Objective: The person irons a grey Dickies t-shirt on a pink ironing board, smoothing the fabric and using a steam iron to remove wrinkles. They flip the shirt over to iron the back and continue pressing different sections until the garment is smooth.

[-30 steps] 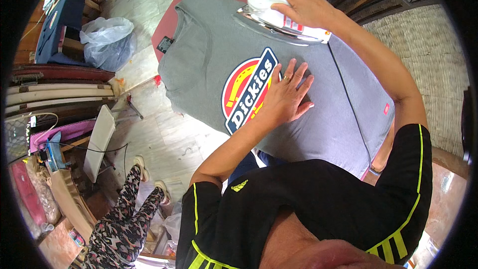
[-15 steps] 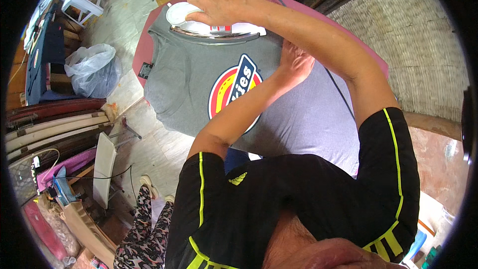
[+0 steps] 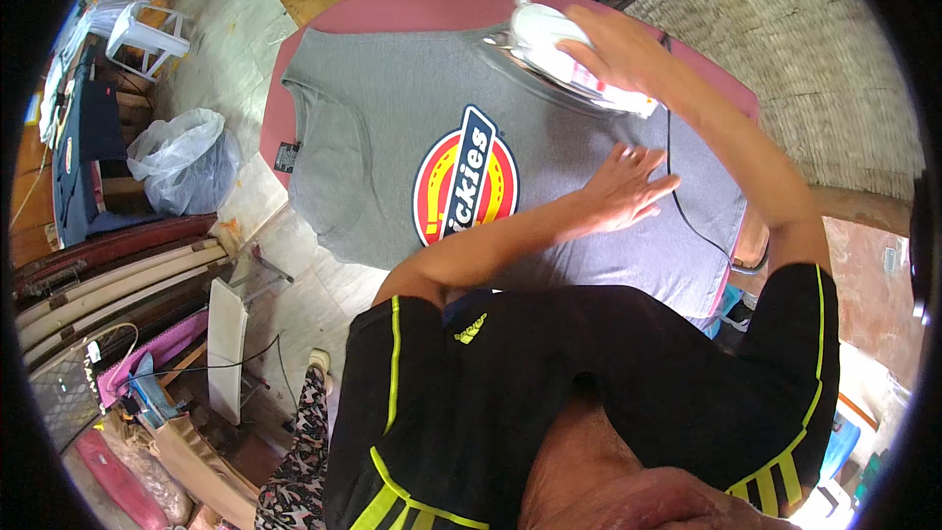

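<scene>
A grey T-shirt (image 3: 383, 69) with a colourful printed logo lies spread over an ironing board (image 3: 392, 2) with a dark pink cover. My right hand (image 3: 620, 47) is closed round the handle of a white iron (image 3: 538, 27), which rests on the far right part of the shirt. My left hand (image 3: 628, 188), fingers spread, is nearer to me over the shirt, right of the logo; whether it touches the cloth I cannot tell. A black cord (image 3: 699, 228) runs from the iron's rear end past my left fingertips, down over the shirt's right side.
Left of the board are a clear plastic bag (image 3: 184, 162), a white stool (image 3: 147, 39) and stacked long boards (image 3: 128, 270). Another person's patterned trouser leg (image 3: 294, 461) shows at lower left. A woven mat (image 3: 805, 69) lies at the far right.
The iron, in my right hand, has moved from the shirt's far left near the neckline to its far right and turned. My left hand has come nearer to me, its fingers now spread.
</scene>
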A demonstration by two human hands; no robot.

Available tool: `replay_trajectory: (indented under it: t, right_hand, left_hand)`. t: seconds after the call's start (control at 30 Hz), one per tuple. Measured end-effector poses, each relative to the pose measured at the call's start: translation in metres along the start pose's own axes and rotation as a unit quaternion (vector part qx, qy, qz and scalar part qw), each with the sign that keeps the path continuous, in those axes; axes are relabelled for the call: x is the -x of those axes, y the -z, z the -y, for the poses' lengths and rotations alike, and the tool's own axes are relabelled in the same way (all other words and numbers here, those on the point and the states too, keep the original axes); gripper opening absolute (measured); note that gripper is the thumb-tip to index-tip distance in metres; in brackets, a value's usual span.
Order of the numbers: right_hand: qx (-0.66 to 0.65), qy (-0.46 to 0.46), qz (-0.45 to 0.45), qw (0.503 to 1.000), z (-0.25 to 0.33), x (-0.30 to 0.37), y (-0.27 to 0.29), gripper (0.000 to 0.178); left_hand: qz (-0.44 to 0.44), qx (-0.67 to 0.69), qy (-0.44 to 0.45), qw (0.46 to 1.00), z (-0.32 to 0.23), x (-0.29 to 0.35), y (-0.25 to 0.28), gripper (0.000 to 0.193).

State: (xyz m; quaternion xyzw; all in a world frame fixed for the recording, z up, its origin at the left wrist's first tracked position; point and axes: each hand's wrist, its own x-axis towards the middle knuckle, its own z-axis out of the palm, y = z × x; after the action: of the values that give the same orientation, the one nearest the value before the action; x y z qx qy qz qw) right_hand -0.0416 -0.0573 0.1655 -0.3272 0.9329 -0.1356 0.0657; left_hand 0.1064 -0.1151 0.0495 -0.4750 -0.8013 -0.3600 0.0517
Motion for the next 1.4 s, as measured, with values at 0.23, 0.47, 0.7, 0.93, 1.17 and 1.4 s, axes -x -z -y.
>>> replay_trajectory:
  t: [0.23,0.47,0.7,0.93,1.17,1.4]
  right_hand:
    - [0.003,-0.067,-0.136,0.988,0.006,0.050,-0.014,0.035]
    - [-0.008,-0.117,-0.159,0.980,0.014,0.058,-0.020,0.036]
    - [-0.023,-0.270,-0.187,0.944,0.017,0.056,-0.017,0.048]
    - [0.006,-0.280,-0.205,0.938,0.013,0.054,-0.023,0.052]
    - [-0.002,-0.237,-0.204,0.950,-0.014,0.049,-0.012,0.049]
    - [-0.058,-0.039,-0.208,0.976,-0.004,0.025,-0.016,0.042]
  left_hand:
    - [-0.027,-0.083,0.121,0.989,0.013,0.104,0.047,0.062]
    - [-0.036,-0.136,0.197,0.970,0.018,0.127,0.077,0.070]
    - [-0.038,-0.143,0.189,0.971,0.015,0.129,0.075,0.070]
    - [-0.031,-0.138,0.185,0.973,0.016,0.130,0.075,0.070]
    - [-0.039,-0.143,0.179,0.972,0.019,0.129,0.074,0.071]
    - [-0.047,-0.140,0.183,0.972,0.017,0.131,0.074,0.069]
